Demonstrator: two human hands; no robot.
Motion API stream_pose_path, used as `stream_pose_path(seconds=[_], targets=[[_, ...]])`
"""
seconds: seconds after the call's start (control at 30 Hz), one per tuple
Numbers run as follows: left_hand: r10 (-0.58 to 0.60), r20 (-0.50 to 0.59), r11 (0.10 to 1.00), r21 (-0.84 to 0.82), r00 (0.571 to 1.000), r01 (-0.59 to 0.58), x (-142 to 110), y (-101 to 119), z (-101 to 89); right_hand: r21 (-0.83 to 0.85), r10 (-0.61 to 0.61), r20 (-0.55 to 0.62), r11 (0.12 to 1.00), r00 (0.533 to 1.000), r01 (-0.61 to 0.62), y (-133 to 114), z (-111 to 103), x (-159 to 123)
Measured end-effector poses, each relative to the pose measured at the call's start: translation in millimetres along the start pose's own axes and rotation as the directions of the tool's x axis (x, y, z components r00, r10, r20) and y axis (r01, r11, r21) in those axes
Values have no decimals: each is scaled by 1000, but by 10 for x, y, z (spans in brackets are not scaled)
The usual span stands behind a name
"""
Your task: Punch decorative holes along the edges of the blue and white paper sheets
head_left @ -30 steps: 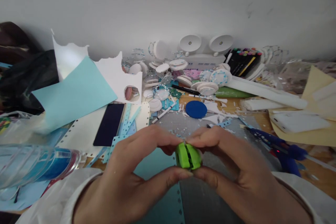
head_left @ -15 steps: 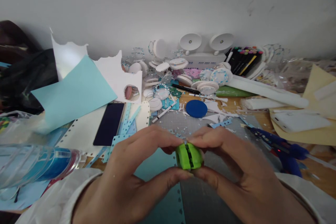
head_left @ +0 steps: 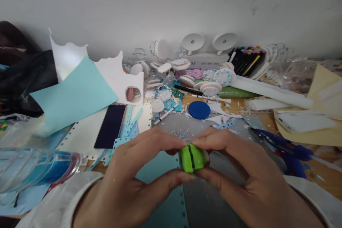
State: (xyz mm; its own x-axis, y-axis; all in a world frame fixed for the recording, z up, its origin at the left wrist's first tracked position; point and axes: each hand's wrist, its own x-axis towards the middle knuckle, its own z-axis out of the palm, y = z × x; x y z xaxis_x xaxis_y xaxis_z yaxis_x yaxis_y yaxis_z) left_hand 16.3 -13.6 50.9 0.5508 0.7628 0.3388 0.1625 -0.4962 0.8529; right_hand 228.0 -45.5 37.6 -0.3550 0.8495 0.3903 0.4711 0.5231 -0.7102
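Note:
A small bright green craft punch (head_left: 191,157) sits between both my hands, low in the middle of the view. My left hand (head_left: 133,181) pinches its left side with thumb and fingers. My right hand (head_left: 240,174) pinches its right side the same way. A teal paper strip with a row of punched holes along its edge (head_left: 171,206) runs under the punch toward me. Both wrists wear white sleeves.
A black phone (head_left: 110,125), light blue paper (head_left: 74,96) and torn white card (head_left: 117,74) lie left. A plastic bottle (head_left: 32,167) lies near left. A blue disc (head_left: 199,109), white paper discs, markers (head_left: 248,60) and a blue glue gun (head_left: 283,149) fill the back and right.
Almost nothing differs: both hands keep their pinch on the green punch, which has tipped very slightly; the view shifted a little.

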Motion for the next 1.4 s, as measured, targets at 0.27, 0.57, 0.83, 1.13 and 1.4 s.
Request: stream_pose_path(seconds=[0.27, 0.57, 0.83, 1.13, 1.4], targets=[[5, -10, 1000, -9, 1000, -5, 11, 3, 8, -5, -24, -13, 1000, 1000, 24, -6, 3, 5], [26, -18, 1000, 2, 1000, -26, 13, -12, 9, -1, -70, -33, 998, 997, 70, -12, 7, 28], [5, -51, 999, -40, 999, -7, 2, -36, 47, 3, -57, -40, 998, 998, 57, -19, 26, 38], [-236, -70, 962, -157, 969, 222, 72, -7, 73, 21, -70, -106, 997, 992, 73, 32, 98, 8], [-284, 0, 937, -215, 959, 277, 177, -64, 26, -5, -70, -152, 998, 986, 70, 71, 187, 82]])
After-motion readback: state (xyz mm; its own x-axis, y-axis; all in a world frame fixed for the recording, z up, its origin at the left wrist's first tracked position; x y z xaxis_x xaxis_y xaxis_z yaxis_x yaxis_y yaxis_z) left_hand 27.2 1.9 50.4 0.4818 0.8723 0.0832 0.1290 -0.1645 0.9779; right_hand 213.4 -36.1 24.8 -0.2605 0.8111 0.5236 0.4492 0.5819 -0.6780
